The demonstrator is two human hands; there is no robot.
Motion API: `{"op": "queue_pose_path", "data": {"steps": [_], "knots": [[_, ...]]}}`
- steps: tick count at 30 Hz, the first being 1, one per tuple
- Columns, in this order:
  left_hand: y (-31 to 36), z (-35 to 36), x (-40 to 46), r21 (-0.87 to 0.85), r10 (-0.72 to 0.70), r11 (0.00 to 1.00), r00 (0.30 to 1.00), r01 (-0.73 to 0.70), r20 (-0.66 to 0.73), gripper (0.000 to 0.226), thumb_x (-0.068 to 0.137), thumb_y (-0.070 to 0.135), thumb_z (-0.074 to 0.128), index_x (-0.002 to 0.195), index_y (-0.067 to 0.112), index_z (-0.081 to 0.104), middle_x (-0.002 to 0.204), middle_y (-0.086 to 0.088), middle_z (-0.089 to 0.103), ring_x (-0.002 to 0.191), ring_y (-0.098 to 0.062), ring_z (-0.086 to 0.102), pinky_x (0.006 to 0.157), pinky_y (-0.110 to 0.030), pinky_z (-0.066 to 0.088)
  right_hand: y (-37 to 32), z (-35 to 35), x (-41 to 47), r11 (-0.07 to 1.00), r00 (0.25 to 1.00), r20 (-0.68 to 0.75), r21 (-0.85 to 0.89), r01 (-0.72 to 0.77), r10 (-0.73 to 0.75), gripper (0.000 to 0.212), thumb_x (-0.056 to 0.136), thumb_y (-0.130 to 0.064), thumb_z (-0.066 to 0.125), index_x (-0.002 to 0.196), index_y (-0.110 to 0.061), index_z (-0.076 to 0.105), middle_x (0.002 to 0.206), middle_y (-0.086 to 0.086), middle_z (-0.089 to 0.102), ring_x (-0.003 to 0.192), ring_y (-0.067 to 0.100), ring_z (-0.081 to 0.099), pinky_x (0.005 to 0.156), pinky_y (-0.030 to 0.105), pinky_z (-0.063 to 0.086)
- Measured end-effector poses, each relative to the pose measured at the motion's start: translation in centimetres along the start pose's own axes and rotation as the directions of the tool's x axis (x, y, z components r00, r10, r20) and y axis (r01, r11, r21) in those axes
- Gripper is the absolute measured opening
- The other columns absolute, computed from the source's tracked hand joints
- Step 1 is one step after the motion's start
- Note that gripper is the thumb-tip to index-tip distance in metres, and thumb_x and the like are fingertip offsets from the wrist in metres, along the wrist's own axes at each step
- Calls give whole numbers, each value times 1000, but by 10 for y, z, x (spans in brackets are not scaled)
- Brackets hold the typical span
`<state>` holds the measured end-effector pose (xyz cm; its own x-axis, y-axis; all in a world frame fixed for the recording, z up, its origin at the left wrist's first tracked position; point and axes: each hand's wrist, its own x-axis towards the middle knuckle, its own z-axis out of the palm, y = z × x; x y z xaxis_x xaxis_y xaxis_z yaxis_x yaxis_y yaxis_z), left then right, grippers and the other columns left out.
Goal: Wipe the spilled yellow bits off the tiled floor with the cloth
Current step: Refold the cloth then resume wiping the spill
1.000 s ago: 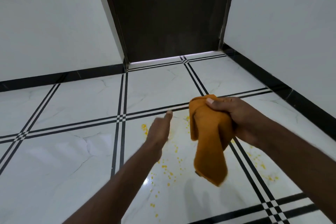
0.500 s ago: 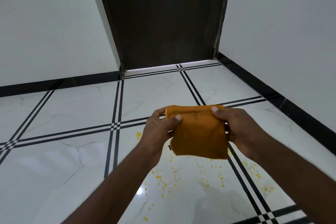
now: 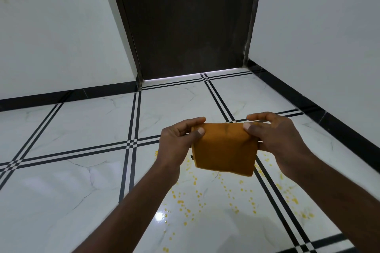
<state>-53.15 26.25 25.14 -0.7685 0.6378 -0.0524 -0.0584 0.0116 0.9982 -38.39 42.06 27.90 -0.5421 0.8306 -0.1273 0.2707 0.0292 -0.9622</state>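
An orange cloth (image 3: 224, 148), folded into a rectangle, hangs in the air in front of me above the floor. My left hand (image 3: 178, 141) pinches its upper left corner between thumb and fingers. My right hand (image 3: 275, 135) pinches its upper right corner the same way. Below and around the cloth, several small yellow bits (image 3: 205, 201) lie scattered over the glossy white tiled floor (image 3: 61, 201), with more yellow bits (image 3: 296, 199) to the right of a black tile line. The cloth hides part of the spill.
A dark brown door (image 3: 189, 20) stands shut straight ahead between white walls (image 3: 51, 26). Black skirting (image 3: 320, 107) runs along the wall on the right and at the left. Black double lines cross the floor tiles.
A second ago only my right hand held the cloth, which hung long. My left hand has taken the other corner, and the cloth is now held folded between both hands, slightly wider apart.
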Motion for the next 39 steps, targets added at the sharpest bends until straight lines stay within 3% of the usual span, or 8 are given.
{"op": "queue_pose_path", "data": {"steps": [5,10,13,16,20,25,32,39], "knots": [[5,-4,0,-1,-23,1000,1000,23,-13,32,87,17,75,113,36,76,130,8,63,120,-21,58,100,-45,54,-2,-8,-1,989,988,125,-105,102,-89,26,84,-16,83,107,-24,74,96,1,80,103,24,73,100,52,57],[4,-3,-2,248,141,961,988,-123,-56,30,88,11,75,113,26,77,106,7,72,84,1,68,55,-10,51,7,-5,-3,940,979,2,-278,198,-206,17,82,-19,86,85,-32,75,81,-7,76,84,12,73,88,46,63],[-1,0,-2,382,216,908,973,-170,-80,22,87,9,75,105,22,78,89,3,75,78,-4,68,52,-6,47,15,-3,-3,900,963,-35,-364,238,-269,10,82,-25,86,89,-29,80,77,-7,75,78,10,71,77,32,60],[-14,-3,4,478,283,855,954,-202,-102,15,84,13,77,93,26,78,81,8,73,78,-6,68,59,-8,48,20,3,2,867,948,-29,-413,277,-317,11,82,-25,86,92,-25,81,79,-7,75,78,10,69,67,20,47],[-40,-14,21,519,305,828,947,-212,-100,17,78,11,80,89,24,78,96,9,67,96,-5,64,78,-20,52,29,18,15,838,937,15,-441,320,-350,17,78,-17,88,83,-23,74,96,-5,70,91,15,63,78,29,47],[-100,-33,22,618,161,767,985,-169,69,18,77,4,77,86,19,79,86,11,74,84,-4,68,76,-19,55,98,33,2,712,931,294,-604,358,-218,13,75,-17,83,81,-23,73,78,-6,74,80,15,68,77,34,52],[-268,-99,-38,836,-250,525,911,-158,329,25,81,12,73,105,19,78,105,2,77,98,-12,70,89,-25,52,246,75,-52,531,777,549,-777,338,308,25,85,-37,73,93,-16,61,91,1,68,81,19,64,66,31,45],[-316,-183,-32,988,-231,144,970,-46,78,72,93,49,60,152,14,37,156,-13,39,144,-32,35,112,-46,35,337,147,-35,286,799,601,-770,571,26,78,97,-54,24,162,-11,29,166,22,30,154,42,30,122,57,28]]}}
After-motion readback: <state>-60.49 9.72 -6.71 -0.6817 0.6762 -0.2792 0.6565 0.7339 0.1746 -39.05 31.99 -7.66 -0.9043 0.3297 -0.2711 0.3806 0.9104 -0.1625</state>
